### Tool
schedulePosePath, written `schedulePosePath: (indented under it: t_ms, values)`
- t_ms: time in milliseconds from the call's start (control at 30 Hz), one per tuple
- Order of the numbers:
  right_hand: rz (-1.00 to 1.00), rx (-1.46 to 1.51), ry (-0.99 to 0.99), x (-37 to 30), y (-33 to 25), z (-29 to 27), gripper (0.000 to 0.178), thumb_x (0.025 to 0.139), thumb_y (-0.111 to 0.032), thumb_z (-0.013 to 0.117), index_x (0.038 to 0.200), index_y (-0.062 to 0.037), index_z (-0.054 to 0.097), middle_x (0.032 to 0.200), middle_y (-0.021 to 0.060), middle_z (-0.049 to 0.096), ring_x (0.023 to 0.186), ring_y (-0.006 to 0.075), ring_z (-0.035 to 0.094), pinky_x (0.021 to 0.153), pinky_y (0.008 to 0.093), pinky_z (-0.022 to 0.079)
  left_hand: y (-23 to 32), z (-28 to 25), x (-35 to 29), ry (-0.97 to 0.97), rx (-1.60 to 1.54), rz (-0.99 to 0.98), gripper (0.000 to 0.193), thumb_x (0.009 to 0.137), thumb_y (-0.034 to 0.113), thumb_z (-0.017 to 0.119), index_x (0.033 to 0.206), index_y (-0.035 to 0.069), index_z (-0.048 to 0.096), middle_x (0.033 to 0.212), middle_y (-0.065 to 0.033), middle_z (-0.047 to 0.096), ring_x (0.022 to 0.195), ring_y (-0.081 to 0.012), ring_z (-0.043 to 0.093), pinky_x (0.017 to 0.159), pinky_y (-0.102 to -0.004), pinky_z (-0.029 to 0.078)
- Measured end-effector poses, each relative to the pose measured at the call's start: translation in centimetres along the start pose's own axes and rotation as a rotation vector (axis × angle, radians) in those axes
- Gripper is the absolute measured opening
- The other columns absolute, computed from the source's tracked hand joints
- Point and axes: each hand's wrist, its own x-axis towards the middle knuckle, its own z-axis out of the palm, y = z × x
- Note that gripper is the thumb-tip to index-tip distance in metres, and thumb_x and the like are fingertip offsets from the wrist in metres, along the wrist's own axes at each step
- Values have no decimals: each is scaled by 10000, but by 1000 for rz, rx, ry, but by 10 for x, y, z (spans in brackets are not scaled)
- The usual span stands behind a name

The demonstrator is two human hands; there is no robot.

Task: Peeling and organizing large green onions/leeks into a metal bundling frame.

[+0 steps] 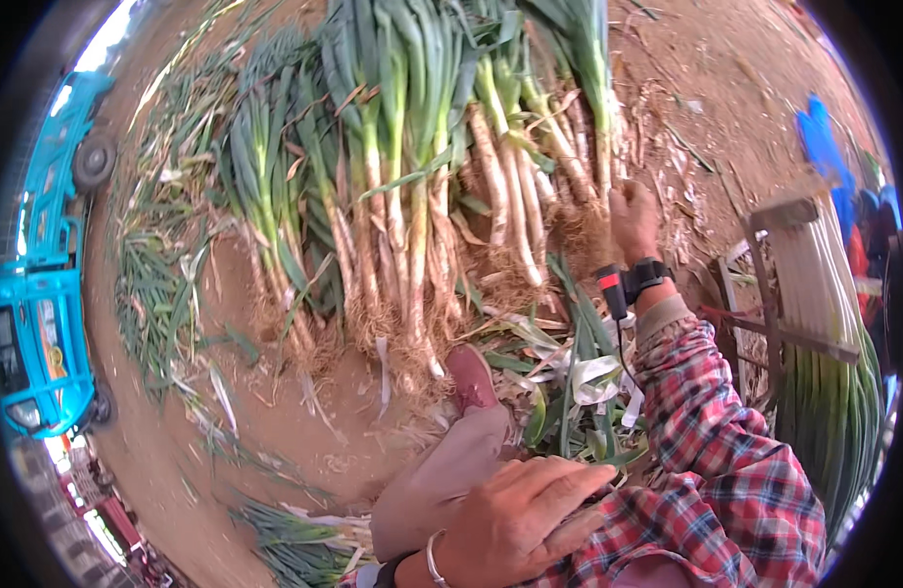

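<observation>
Long green onions (pixel 395 167) with white stems and hairy roots lie in a thick row on the ground ahead, leaves pointing away from me. At the row's right end, my right hand (pixel 634 223) is down with curled fingers, close beside the root end of a green onion stalk (pixel 602 147). Whatever is in those fingers is hidden. A black device is strapped on that wrist. My left hand (pixel 530 512) rests near my lap, fingers stretched out and holding nothing, a bracelet on its wrist.
Bundled, trimmed green onions (pixel 829 392) lie in a wooden frame (pixel 765 284) at my right. Loose leaves (pixel 584 367) are strewn beside my shoe (pixel 471 375). More green onions (pixel 304 539) lie near my left leg. A blue truck (pixel 49 343) stands far left.
</observation>
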Motion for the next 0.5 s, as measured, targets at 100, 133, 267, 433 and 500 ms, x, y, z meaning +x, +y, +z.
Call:
schedulePosePath:
  t_ms: [100, 133, 267, 433, 500]
  values:
    - [-108, 289, -221, -24, -28, 73, 409, 909, -248, 651, 1196, 37, 592, 1031, 189, 688, 931, 221, 661, 845, 334, 510, -10, 3, -8, 91, -27, 94, 298, 900, 225, 667, 1099, 3, 664, 969, -153, 669, 839, -313, 658, 732, -386, 536]
    - [-51, 219, -351, -41, -59, 89, 473, 897, -294, 669, 1198, 60, 578, 1044, 207, 686, 956, 245, 670, 854, 346, 514, -12, 0, -13, 101, -11, 61, 298, 900, 225, 667, 1099, 3, 664, 969, -153, 669, 839, -313, 658, 732, -386, 536]
    - [36, -22, -442, -49, -88, 132, 485, 835, -361, 701, 1080, 45, 597, 1036, 268, 657, 1005, 398, 640, 874, 452, 511, -17, -7, -12, 82, 38, 39, 311, 915, 266, 646, 1087, 9, 671, 986, -146, 673, 859, -311, 655, 742, -382, 532]
    - [138, -172, -298, -47, -111, 134, 368, 840, -275, 662, 1021, 36, 586, 1048, 273, 652, 1019, 401, 636, 856, 483, 507, -13, -25, -3, 54, -1, 3, 345, 951, 308, 602, 1097, 3, 670, 999, -147, 669, 837, -289, 650, 737, -376, 524]
    - [230, -52, -339, -27, -99, 131, 285, 821, -181, 626, 1010, 28, 583, 1053, 277, 651, 1013, 415, 635, 851, 495, 502, -18, -24, -4, 41, 7, 4, 319, 956, 270, 607, 1114, -1, 663, 1007, -147, 666, 851, -287, 650, 742, -366, 519]
